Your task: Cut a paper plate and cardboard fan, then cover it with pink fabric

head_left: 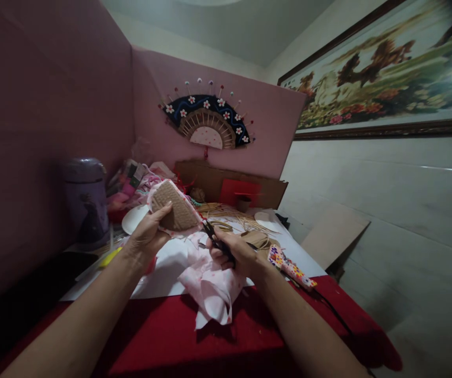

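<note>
My left hand point(153, 228) grips a half-round piece of cardboard point(176, 207) edged with pink-and-white spotted cloth, its brown back turned up. Black-handled scissors point(221, 245) are in my right hand point(233, 252), fingers wrapped round the handles. Their blades point up and left, close by the lower right corner of the cardboard piece. I cannot tell if the blades touch the cloth. Below the scissors, a crumpled piece of spotted cloth point(212, 294) lies over the front edge of a white sheet point(163, 278).
A flower-patterned glue gun point(292, 268) with a black cord lies at right on the red tablecloth point(163, 336). Thin wooden sticks point(226, 211) spread behind my hands. A purple flask point(86, 202) stands at left. A decorated fan point(210, 118) hangs on the pink panel ahead.
</note>
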`<state>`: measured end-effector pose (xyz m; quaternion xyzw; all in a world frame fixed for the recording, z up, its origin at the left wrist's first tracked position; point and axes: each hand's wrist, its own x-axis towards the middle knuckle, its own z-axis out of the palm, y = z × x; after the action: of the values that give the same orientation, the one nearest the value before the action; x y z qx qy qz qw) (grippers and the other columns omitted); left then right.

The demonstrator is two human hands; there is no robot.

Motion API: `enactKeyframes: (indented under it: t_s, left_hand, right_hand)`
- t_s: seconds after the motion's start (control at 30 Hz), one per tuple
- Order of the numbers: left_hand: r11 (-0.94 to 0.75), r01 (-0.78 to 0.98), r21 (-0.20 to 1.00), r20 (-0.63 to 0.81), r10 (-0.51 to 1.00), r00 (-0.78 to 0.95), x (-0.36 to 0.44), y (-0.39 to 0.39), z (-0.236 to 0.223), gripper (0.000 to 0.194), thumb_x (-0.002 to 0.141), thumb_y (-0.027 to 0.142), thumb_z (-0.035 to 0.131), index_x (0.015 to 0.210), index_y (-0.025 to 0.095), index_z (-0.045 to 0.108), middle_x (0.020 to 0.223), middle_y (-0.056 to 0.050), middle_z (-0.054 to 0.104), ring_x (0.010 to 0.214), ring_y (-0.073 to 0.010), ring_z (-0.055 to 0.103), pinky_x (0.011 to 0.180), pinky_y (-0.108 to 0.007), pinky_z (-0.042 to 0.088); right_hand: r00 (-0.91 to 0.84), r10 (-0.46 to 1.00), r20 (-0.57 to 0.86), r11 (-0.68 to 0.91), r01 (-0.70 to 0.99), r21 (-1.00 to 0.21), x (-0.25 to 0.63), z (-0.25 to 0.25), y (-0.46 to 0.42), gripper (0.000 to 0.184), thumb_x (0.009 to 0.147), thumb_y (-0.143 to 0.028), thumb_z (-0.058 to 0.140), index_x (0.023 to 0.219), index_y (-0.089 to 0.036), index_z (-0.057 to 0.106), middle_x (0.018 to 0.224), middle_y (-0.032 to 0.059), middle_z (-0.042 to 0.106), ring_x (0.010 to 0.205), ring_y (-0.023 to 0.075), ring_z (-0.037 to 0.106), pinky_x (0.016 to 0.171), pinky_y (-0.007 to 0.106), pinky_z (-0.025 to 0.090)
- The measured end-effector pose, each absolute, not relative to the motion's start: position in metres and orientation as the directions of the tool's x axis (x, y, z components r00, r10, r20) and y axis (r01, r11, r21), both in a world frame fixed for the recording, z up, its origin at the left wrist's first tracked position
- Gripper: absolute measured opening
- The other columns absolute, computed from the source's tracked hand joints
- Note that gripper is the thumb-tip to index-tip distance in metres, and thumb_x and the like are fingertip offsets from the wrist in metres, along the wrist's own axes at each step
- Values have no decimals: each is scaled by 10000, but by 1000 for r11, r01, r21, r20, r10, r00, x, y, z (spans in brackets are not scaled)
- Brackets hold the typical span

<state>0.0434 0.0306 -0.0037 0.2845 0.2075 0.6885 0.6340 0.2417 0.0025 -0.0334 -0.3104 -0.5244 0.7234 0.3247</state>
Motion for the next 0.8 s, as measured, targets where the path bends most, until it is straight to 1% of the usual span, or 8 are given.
enactKeyframes:
  t_s: [0.13, 0.3, 0.47, 0.67, 0.8]
  left_hand:
    - [-59, -760, 648, 47, 998, -38, 42, 31, -1, 228, 838, 38, 491, 986, 103, 651, 692, -56, 731, 602, -175, 690, 729, -407, 588]
    - [-26, -788, 615, -42, 997, -66, 40, 36, -3, 238, 844, 34, 483, 986, 122, 653, 651, -33, 721, 554, -156, 680, 667, -348, 598]
    - [3, -805, 594, -55, 998, -37, 38, 40, -6, 233, 847, 44, 487, 971, 131, 664, 631, -30, 715, 539, -153, 675, 639, -323, 597]
    - [25, -805, 593, -48, 999, -4, 38, 42, -9, 231, 825, 39, 516, 981, 123, 664, 671, -59, 721, 574, -187, 691, 638, -359, 597]
    - [25, -801, 599, -35, 999, 5, 38, 42, -10, 237, 830, 32, 506, 986, 117, 662, 654, -51, 716, 575, -187, 693, 658, -367, 596]
  right_hand:
    - [-608, 773, -183, -272, -57, -961, 243, -31, -1, 430, 867, -582, 399, 788, -170, 498, 529, -82, 330, 399, 48, 155, 337, 152, 90]
    - [-582, 794, -175, -249, -49, -967, 242, -34, 2, 426, 898, -548, 354, 775, -164, 492, 513, -79, 330, 388, 47, 152, 325, 151, 91]
    - [-578, 796, -179, -253, -49, -966, 243, -37, 5, 421, 894, -544, 362, 775, -164, 498, 508, -82, 319, 378, 44, 140, 321, 157, 73]
    - [-570, 802, -178, -252, -51, -966, 242, -36, 5, 428, 902, -547, 342, 789, -164, 498, 516, -84, 313, 383, 44, 126, 326, 155, 64]
    - [-578, 796, -182, -259, -53, -965, 243, -36, 5, 414, 901, -540, 353, 799, -166, 498, 526, -83, 314, 388, 45, 124, 325, 153, 60]
